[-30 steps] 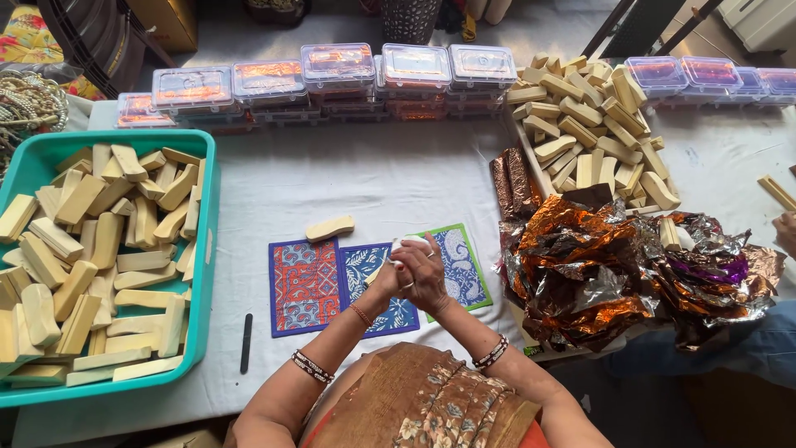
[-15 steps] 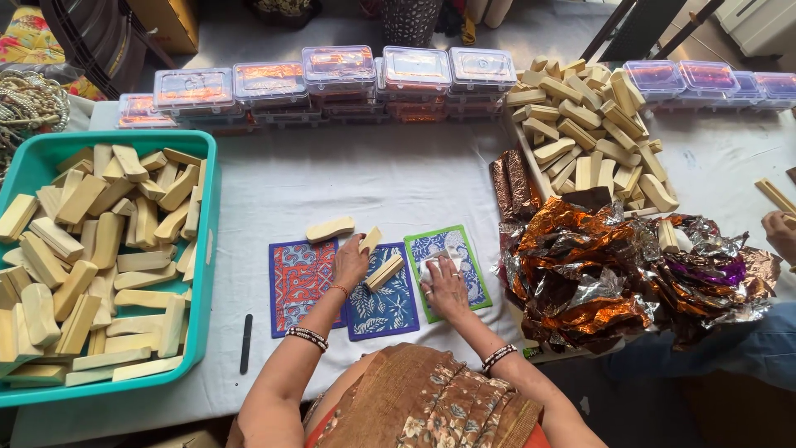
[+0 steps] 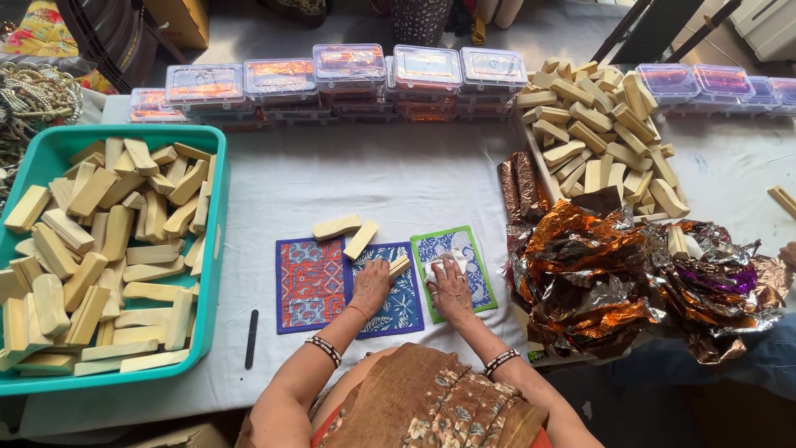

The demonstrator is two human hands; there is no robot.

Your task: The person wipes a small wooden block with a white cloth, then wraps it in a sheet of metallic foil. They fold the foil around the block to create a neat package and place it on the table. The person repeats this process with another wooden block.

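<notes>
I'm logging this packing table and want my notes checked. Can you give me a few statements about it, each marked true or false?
1. The left hand rests on the blue patterned sheet. True.
2. The teal tray holds crumpled foil. False: it holds pale bars.
3. The right hand lies on the green-bordered sheet. True.
4. The black pen lies on the red patterned sheet. False: it lies on the cloth, left of it.
</notes>
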